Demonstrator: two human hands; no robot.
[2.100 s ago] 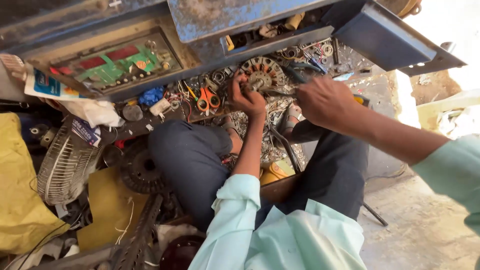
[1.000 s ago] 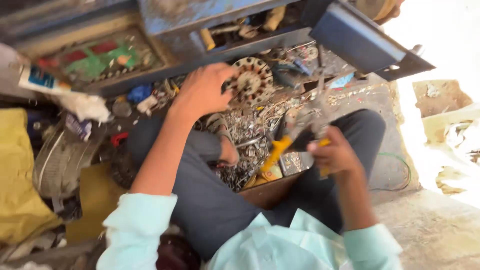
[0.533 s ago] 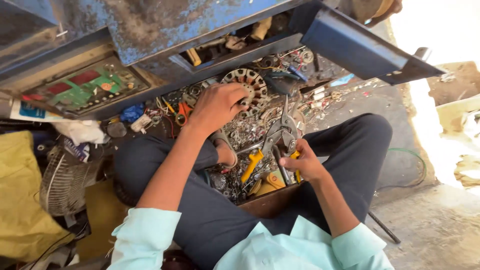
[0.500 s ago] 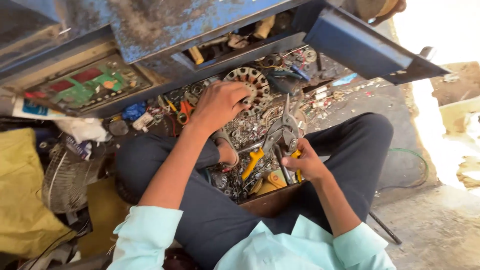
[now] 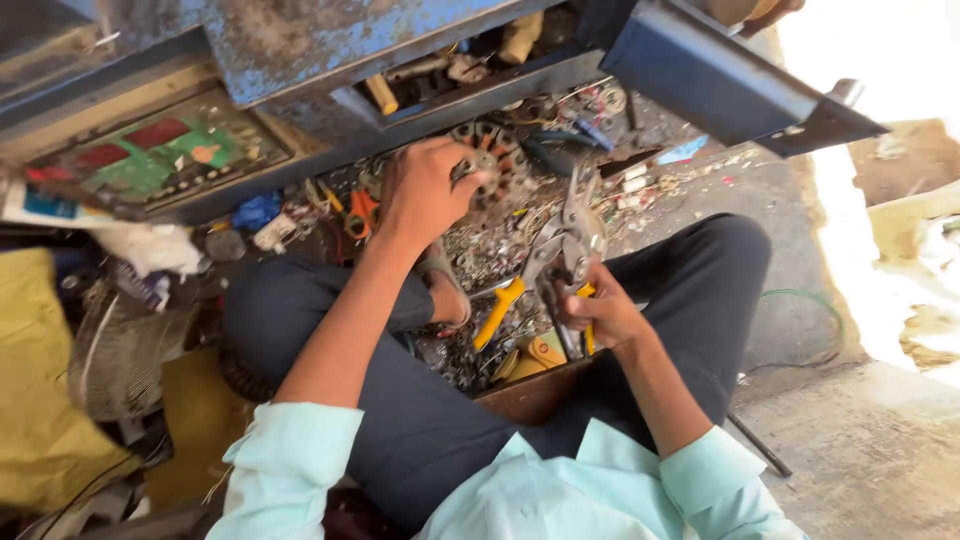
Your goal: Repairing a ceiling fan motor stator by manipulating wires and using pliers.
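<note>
Since the earlier frame, little has been shifted: the left hand (image 5: 425, 190) is still pressed on the round, toothed metal motor core (image 5: 490, 170), its fingers curled over the rim. Just below and right of that core, the yellow-handled steel pliers (image 5: 555, 265) are gripped by the closed fingers of the right hand (image 5: 600, 315). Orange-handled scissors (image 5: 360, 212) lie left of the core, among scrap.

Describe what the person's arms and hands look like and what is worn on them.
Both hands, left hand and right hand, are bare: no gloves, and no rings or watch that I can make out. The forearms are bare too. Pale mint-green shirt sleeves end above the elbows, with plain folded hems.
</note>
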